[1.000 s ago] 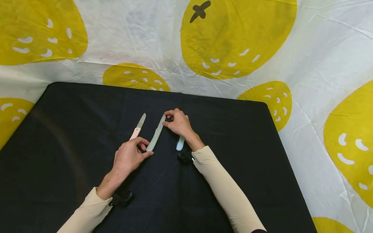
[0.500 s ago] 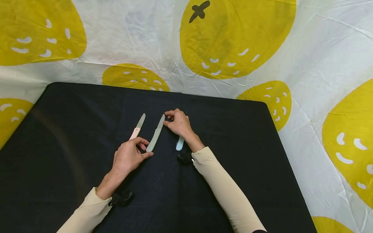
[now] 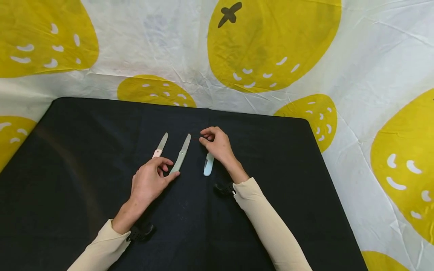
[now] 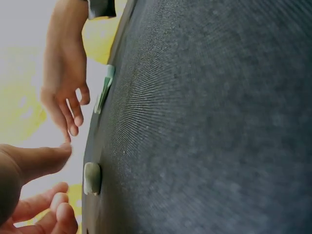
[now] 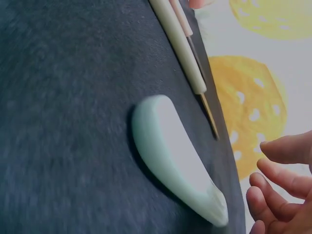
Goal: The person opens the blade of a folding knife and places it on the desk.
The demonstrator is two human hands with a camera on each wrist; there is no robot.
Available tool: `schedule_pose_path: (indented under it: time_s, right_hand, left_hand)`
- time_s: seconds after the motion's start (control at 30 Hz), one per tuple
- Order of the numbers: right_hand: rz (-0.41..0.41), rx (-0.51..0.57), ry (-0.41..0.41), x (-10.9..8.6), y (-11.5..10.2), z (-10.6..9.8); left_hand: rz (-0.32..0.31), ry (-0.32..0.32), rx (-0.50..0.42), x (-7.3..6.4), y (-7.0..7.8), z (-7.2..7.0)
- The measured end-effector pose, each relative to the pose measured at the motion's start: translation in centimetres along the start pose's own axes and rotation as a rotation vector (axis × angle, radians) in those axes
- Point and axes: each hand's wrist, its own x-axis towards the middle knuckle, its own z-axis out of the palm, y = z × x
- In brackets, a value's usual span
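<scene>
In the left grip [image 3: 149, 180], left of centre in the head view, thumb and loosely bent fingers are parted at the lower end of a green knife [image 3: 181, 157]; nothing is clasped, though whether the handle is touched cannot be told. Near mid-frame, the right grip [image 3: 218, 145] is likewise parted and unfilled, set apart from the green knife's blade tip; by it the upper end of a pale blue knife [image 3: 208, 165] is covered. Farther left, a pink-handled knife [image 3: 161, 145] is partly hidden by the left grip. The knives are laid on a black-covered desk [image 3: 291, 158], backed across the upper frame by a white cloth [image 3: 162, 37] printed with yellow shapes.
</scene>
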Motion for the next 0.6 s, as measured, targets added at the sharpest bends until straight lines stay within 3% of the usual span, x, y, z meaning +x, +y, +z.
schedule_pose_path:
  time_s: [0.1,0.23,0.4,0.6]
  right_hand:
    - [-0.009,0.004,0.006,-0.3,0.2,-0.7]
    - [-0.012,0.000,0.002,-0.7,0.6,-1.7]
    - [-0.001,-0.026,-0.003,-1.2,1.3,-2.6]
    - [0.014,-0.080,-0.045,-1.6,2.2,-3.3]
  left_hand:
    - [0.057,0.050,-0.019,0.1,0.5,0.3]
    - [0.113,0.062,-0.040,0.3,1.6,0.8]
    - [0.164,0.032,-0.059,0.5,3.0,1.7]
    - [0.158,-0.046,-0.057,0.7,4.2,2.8]
